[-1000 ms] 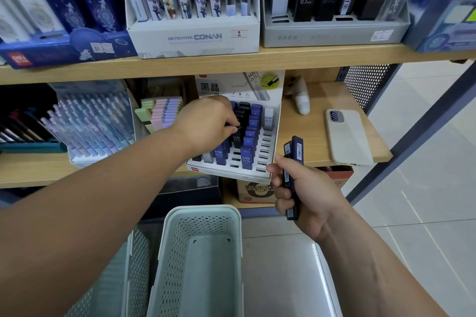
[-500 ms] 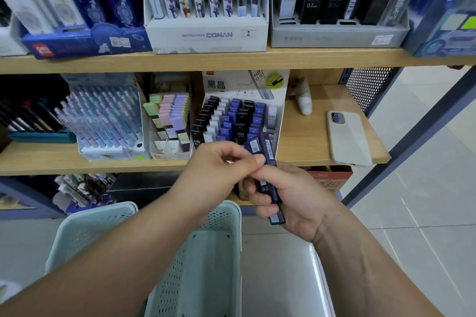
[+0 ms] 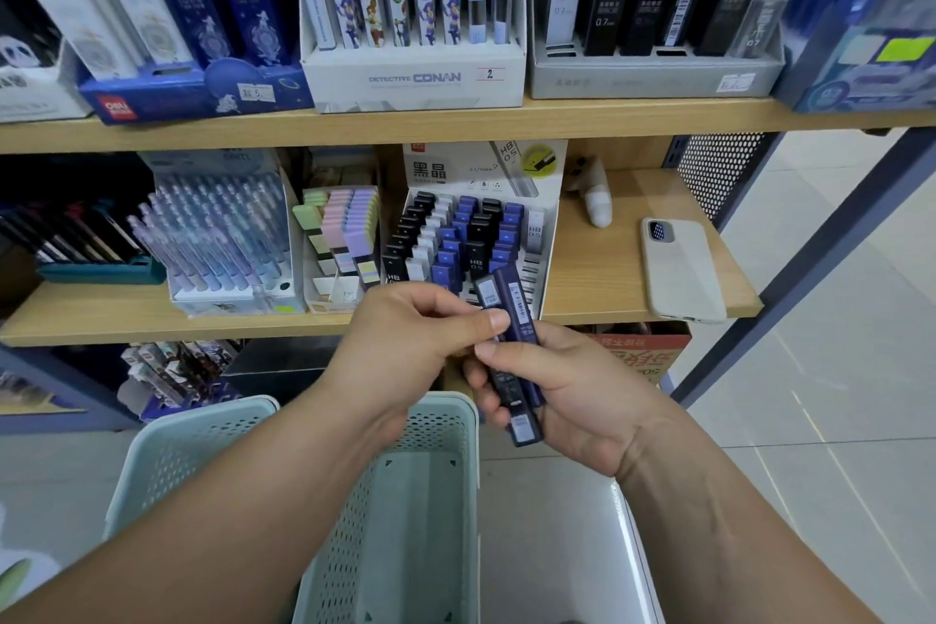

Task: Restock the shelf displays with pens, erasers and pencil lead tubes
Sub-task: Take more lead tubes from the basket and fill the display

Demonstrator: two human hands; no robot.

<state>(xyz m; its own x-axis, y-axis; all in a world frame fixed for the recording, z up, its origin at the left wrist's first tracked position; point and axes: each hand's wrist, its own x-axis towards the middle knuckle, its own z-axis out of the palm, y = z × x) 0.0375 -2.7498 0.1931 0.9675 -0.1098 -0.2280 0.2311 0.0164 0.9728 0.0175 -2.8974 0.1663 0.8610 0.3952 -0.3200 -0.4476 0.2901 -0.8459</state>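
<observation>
My right hand [image 3: 567,395] grips a small bundle of dark blue pencil lead tubes [image 3: 511,319], held upright in front of the middle shelf. My left hand [image 3: 405,345] pinches the upper part of one of these tubes between thumb and fingers. Just behind them stands the white lead tube display [image 3: 547,223], holding rows of black, white and blue tubes. To its left is a box of pastel erasers [image 3: 349,228], and further left a rack of pale purple pens [image 3: 218,238].
A pale green perforated basket [image 3: 445,426] sits below my hands. A phone in a grey case [image 3: 678,269] and a small white object [image 3: 597,203] lie on the wooden shelf at right. Boxed lead packs fill the upper shelf [image 3: 557,117]. Tiled floor extends right.
My left hand came back from the lead tube display to the tubes in my right hand and now pinches one. The view has shifted slightly.
</observation>
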